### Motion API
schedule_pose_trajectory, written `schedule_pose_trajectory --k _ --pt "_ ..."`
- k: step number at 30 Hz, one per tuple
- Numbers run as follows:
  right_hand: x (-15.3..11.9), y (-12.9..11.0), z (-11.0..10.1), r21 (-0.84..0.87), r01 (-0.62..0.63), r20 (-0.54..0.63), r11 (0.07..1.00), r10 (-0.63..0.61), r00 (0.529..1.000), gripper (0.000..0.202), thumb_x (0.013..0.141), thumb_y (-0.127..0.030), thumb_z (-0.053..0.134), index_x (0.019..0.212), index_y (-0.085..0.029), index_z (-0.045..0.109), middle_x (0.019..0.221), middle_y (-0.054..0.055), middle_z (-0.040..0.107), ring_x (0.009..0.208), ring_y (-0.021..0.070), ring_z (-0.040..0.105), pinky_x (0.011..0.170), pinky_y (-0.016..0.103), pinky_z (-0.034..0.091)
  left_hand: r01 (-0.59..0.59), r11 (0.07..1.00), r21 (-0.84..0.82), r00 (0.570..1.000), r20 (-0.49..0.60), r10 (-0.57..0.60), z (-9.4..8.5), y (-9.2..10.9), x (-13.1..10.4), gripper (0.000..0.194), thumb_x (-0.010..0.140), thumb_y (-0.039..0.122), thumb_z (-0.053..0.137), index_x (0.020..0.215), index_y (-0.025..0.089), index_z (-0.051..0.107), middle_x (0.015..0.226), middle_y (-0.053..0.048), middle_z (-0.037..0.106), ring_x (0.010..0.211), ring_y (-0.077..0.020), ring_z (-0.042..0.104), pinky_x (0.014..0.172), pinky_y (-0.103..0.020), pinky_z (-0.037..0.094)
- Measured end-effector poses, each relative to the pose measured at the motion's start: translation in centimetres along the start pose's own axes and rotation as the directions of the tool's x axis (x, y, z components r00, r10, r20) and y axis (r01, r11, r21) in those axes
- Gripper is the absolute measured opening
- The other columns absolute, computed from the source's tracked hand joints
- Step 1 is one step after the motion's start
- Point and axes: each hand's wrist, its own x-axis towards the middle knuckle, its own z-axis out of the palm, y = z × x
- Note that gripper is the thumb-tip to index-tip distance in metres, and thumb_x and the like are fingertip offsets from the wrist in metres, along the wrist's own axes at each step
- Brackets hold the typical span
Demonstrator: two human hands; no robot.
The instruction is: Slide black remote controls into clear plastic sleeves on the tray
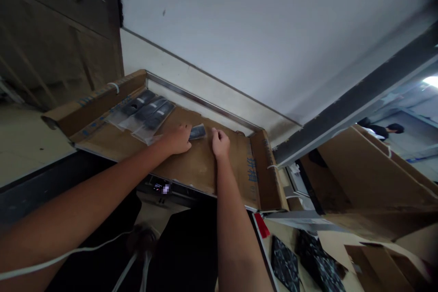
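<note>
My left hand (179, 139) is closed on one end of a small clear plastic bag (197, 132) with something dark inside. The bag's other end points toward my right hand (221, 143), which is a short gap away with its fingers curled in. Whether anything small sits in those right fingers is hidden. Several more clear plastic bags (145, 114) with dark contents lie side by side to the left of my left hand. Both hands are over a brown cardboard sheet (201, 169) with raised sides, which covers the work surface.
A white wall panel (239, 32) rises behind the cardboard, with a metal door (58, 32) to the left. Large cardboard boxes (369, 178) stand at right, and dark patterned bags (285, 262) lie on the floor. A white cable (68, 253) crosses at lower left. A person (383, 131) is far right.
</note>
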Motion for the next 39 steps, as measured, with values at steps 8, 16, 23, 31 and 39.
schedule_pose_trajectory --k 8,16,23,31,39 --pt "-1.1 -0.6 -0.6 0.065 0.001 0.175 0.998 -0.012 0.984 0.061 0.089 -0.071 0.047 0.052 -0.022 0.045 0.050 -0.004 0.041 0.054 0.0128 0.040 0.054 0.026 0.027 -0.043 0.998 0.051 0.988 -0.146 0.050 0.4 1.1 -1.8 0.030 0.088 0.025 0.059 0.117 0.016 0.056 0.115 -0.017 0.060 0.107 -0.0338 0.059 0.089 -0.045 0.045" --pt "-3.0 -0.7 -0.6 0.272 -0.045 0.268 0.961 -0.031 0.963 0.062 0.083 -0.078 0.055 0.058 -0.021 0.053 0.051 -0.003 0.048 0.050 0.0113 0.042 0.050 0.024 0.032 -0.042 0.996 0.082 0.983 -0.176 0.056 0.6 0.8 -1.6 0.027 0.092 0.026 0.056 0.117 0.016 0.057 0.114 -0.016 0.061 0.107 -0.0343 0.058 0.089 -0.046 0.044" --pt "-4.0 -0.3 -0.7 0.312 -0.083 0.256 0.947 0.000 0.967 0.057 0.083 -0.075 0.058 0.068 -0.021 0.061 0.049 -0.006 0.045 0.047 0.0105 0.039 0.049 0.024 0.030 -0.048 0.996 0.073 0.983 -0.172 0.060 0.5 0.7 -1.7 0.025 0.092 0.026 0.057 0.113 0.014 0.058 0.112 -0.016 0.064 0.105 -0.0346 0.060 0.085 -0.044 0.045" --pt "-4.8 -1.4 -0.7 0.361 -0.092 0.161 0.928 0.035 0.986 0.049 0.083 -0.066 0.061 0.066 -0.020 0.058 0.053 -0.005 0.048 0.050 0.0104 0.041 0.053 0.024 0.033 0.003 0.999 0.043 0.985 -0.172 0.004 0.5 0.7 -1.7 0.028 0.089 0.027 0.061 0.115 0.015 0.057 0.114 -0.017 0.065 0.107 -0.0341 0.061 0.088 -0.044 0.044" --pt "-3.0 -7.0 -3.7 0.271 0.107 0.008 0.957 -0.114 0.993 0.049 0.089 -0.061 0.057 0.061 -0.021 0.054 0.058 -0.003 0.051 0.057 0.0116 0.046 0.060 0.025 0.038 0.079 0.997 0.006 0.983 -0.165 -0.077 0.5 0.7 -1.6 0.029 0.089 0.026 0.058 0.117 0.016 0.057 0.112 -0.014 0.067 0.107 -0.0328 0.062 0.091 -0.044 0.044"
